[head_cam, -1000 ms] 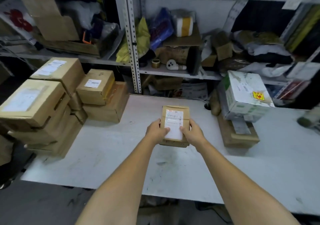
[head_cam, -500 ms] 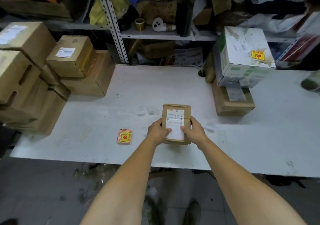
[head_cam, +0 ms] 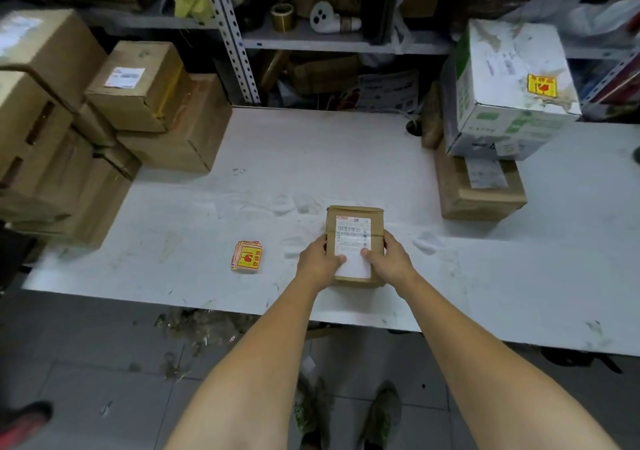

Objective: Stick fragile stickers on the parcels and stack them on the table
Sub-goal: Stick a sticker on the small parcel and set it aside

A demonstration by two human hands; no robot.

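Both hands, left [head_cam: 320, 262] and right [head_cam: 389, 260], grip the parcel [head_cam: 355, 217]; release carelessly and it could slide off the near table [head_cam: 311, 155] edge.

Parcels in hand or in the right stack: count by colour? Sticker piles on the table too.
Brown cardboard: 2, held parcel and bottom parcel
White: 1, white box
Fragile sticker pile: 1
Total: 4
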